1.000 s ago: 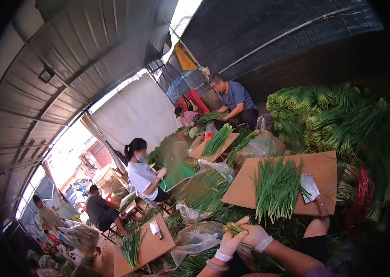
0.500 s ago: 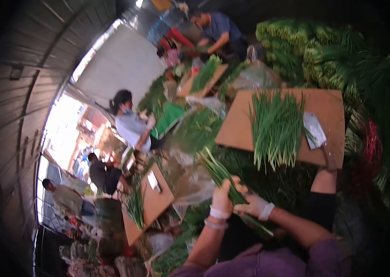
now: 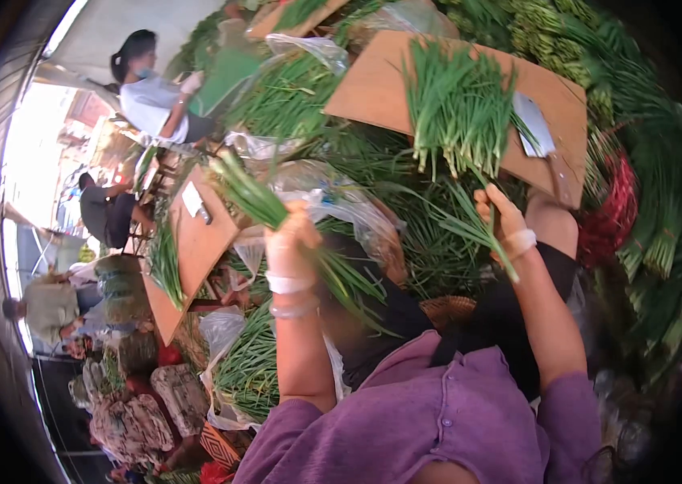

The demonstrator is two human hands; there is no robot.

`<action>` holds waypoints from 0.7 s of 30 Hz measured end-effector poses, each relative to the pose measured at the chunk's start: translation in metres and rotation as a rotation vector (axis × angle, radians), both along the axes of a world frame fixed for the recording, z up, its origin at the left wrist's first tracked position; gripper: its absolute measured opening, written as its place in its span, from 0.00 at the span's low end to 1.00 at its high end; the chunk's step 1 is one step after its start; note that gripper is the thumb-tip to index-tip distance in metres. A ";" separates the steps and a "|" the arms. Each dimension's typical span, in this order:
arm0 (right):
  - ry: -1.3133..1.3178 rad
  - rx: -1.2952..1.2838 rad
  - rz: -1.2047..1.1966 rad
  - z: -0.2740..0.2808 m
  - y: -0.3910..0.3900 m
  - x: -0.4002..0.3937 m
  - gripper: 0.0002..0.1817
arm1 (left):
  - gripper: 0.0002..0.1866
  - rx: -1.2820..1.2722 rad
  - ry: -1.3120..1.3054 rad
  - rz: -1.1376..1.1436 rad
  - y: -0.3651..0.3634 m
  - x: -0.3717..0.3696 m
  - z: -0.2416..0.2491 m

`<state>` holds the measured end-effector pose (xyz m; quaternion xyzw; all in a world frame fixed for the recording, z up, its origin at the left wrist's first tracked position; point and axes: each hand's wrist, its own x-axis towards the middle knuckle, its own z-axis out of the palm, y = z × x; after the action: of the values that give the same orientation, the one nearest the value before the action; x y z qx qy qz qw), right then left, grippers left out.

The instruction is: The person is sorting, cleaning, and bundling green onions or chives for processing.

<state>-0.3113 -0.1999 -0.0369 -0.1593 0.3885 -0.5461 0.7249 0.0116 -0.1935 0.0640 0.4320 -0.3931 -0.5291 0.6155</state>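
In my left hand (image 3: 292,238), gloved and closed, is a bunch of garlic chives (image 3: 246,189); its pale ends point up to the left and the leaves trail down to the right. My right hand (image 3: 504,216), also gloved, pinches a few loose chive leaves (image 3: 463,219) in front of a cutting board (image 3: 373,89). A thick row of garlic chives (image 3: 462,105) lies across that board, stem ends towards me. To its right rests a cleaver (image 3: 533,125) with a wooden handle, some leaves over its blade.
Clear plastic bags (image 3: 361,214) and loose greens (image 3: 276,101) surround the board. On the left stands another board (image 3: 196,262) with chives and a knife (image 3: 194,200). Piled greens (image 3: 639,145) and red ties (image 3: 611,214) are at right. A co-worker (image 3: 151,93) sits further back.
My hands have moved apart: the left went left with the bunch, the right went up and right with a few leaves. The view has tilted down.
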 end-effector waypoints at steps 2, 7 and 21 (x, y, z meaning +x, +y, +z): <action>-0.095 0.002 -0.002 0.011 0.001 0.019 0.16 | 0.10 0.133 -0.276 -0.070 0.021 -0.043 -0.001; -0.541 0.073 0.019 0.011 0.004 0.056 0.11 | 0.24 -0.162 -0.492 -0.512 0.035 -0.091 -0.030; 0.930 -0.699 -0.028 0.074 0.046 0.039 0.18 | 0.12 0.340 -0.180 -0.423 0.033 -0.121 -0.038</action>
<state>-0.2720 -0.1539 0.0372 -0.6071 0.4648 -0.5240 0.3754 -0.1091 -0.1607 0.0257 0.4826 -0.4332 -0.6637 0.3727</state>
